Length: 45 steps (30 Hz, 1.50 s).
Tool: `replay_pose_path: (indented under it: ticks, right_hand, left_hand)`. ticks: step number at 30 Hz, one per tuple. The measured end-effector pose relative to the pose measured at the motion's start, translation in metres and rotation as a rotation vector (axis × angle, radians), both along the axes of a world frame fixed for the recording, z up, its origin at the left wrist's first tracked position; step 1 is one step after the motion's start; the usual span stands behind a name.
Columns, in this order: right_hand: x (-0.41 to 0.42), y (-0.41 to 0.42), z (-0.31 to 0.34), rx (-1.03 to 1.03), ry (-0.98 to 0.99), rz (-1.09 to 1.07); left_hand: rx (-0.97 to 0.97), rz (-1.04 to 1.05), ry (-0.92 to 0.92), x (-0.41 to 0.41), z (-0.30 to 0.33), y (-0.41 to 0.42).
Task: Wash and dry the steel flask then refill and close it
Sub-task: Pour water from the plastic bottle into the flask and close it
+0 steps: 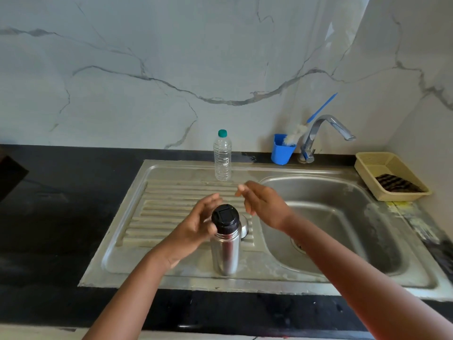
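Head view, and the biggest thing in shot is the white marble-look wall (171, 69), running behind everything. Below it lies the black surface (61, 217), and set into that is the steel sink unit (171, 278), its ribbed drainboard under and beyond the left grip, its basin (343, 229) below and to the right of the right grip. Beyond the right grip, at the back, stands the chrome tap (326, 133), spout turned over the basin. Far right of both grips sits a beige plastic basket (367, 168) with a dark scrub pad (399, 186) lying in it. Just left of the tap is a blue cup (282, 150) with a blue-handled brush (321, 107) leaning out of it. Straight beyond the two grips, on the sink's back ledge, a clear plastic water bottle (222, 158) stands upright, green cap on.

Now the action: the steel flask (225, 249) stands upright on the drainboard near the front edge, black lid (225, 218) on top. Left hand (196, 227) is right beside it, fingers loosely curved around the lid's far side, thumb at the neck; whether it truly clasps the lid I cannot tell. Right hand (262, 204) hovers just past the flask, fingers relaxed and spread, holding nothing. A small steel cup (244, 227) peeks out right behind the flask.
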State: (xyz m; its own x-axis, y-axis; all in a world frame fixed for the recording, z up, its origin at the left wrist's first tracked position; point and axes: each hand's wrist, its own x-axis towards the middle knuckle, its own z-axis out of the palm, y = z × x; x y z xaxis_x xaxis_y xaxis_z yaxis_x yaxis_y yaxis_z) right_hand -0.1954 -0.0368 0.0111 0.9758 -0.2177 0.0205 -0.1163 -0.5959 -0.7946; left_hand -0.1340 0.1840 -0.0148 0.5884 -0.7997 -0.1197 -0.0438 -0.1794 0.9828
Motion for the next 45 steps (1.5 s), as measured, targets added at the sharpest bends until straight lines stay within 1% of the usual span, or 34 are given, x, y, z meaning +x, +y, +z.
replay_pose_path:
  ticks: [2, 3, 5, 9, 11, 14, 17, 19, 22, 24, 26, 27, 29, 31, 33, 36, 38, 42, 45]
  right_hand:
    - [0.010, -0.012, -0.033, -0.168, 0.123, -0.046]
    - [0.013, -0.015, -0.046, -0.187, 0.210, -0.033]
    - [0.016, -0.016, -0.071, -0.159, 0.338, -0.001]
    - [0.021, -0.005, -0.106, -0.277, 0.387, -0.006]
    - [0.023, 0.000, -0.115, -0.321, 0.396, -0.020]
    - [0.026, 0.004, -0.121, -0.397, 0.373, 0.005]
    - [0.029, 0.003, -0.120, -0.403, 0.350, 0.047]
    - [0.030, -0.001, -0.108, -0.397, 0.302, 0.045]
    - [0.032, -0.006, -0.069, -0.371, 0.143, 0.026]
    - [0.030, -0.004, -0.033, -0.339, 0.021, 0.025]
    - [0.024, 0.001, 0.005, -0.321, -0.078, 0.028]
    - [0.020, 0.005, 0.023, -0.311, -0.116, 0.028]
    - [0.012, 0.012, 0.052, -0.289, -0.180, 0.034]
    - [0.001, 0.020, 0.069, -0.261, -0.230, 0.052]
    - [-0.009, 0.025, 0.076, -0.254, -0.250, 0.080]
    - [-0.020, 0.030, 0.072, -0.267, -0.207, 0.127]
    - [-0.025, 0.033, 0.063, -0.271, -0.188, 0.158]
    - [-0.031, 0.037, 0.052, -0.209, -0.164, 0.190]
    - [-0.031, 0.039, 0.045, -0.261, -0.121, 0.267]
  left_hand:
    - [0.041, 0.137, 0.018, 0.008, -0.006, -0.004]
    - [0.075, 0.184, 0.041, 0.011, -0.009, -0.007]
    - [0.130, 0.196, 0.118, 0.019, -0.018, -0.018]
    - [0.223, 0.148, 0.176, 0.026, -0.034, -0.037]
    - [0.230, 0.139, 0.219, 0.029, -0.043, -0.044]
    - [0.240, 0.163, 0.289, 0.035, -0.054, -0.050]
    - [0.249, 0.103, 0.296, 0.036, -0.055, -0.051]
    - [0.228, 0.151, 0.271, 0.037, -0.049, -0.049]
    - [0.161, 0.200, 0.180, 0.036, -0.021, -0.043]
    - [0.062, 0.189, 0.108, 0.034, 0.003, -0.036]
    - [-0.029, 0.185, -0.009, 0.029, 0.028, -0.027]
    - [-0.080, 0.181, -0.058, 0.026, 0.039, -0.021]
    - [-0.188, 0.175, -0.098, 0.019, 0.057, -0.013]
    - [-0.239, 0.170, -0.134, 0.010, 0.067, -0.004]
    - [-0.248, 0.159, -0.153, 0.002, 0.068, 0.005]
    - [-0.227, 0.158, -0.141, -0.007, 0.059, 0.016]
    - [-0.213, 0.169, -0.110, -0.011, 0.051, 0.020]
    - [-0.240, 0.170, -0.018, -0.014, 0.035, 0.027]
    - [-0.180, 0.122, 0.014, -0.014, 0.018, 0.025]
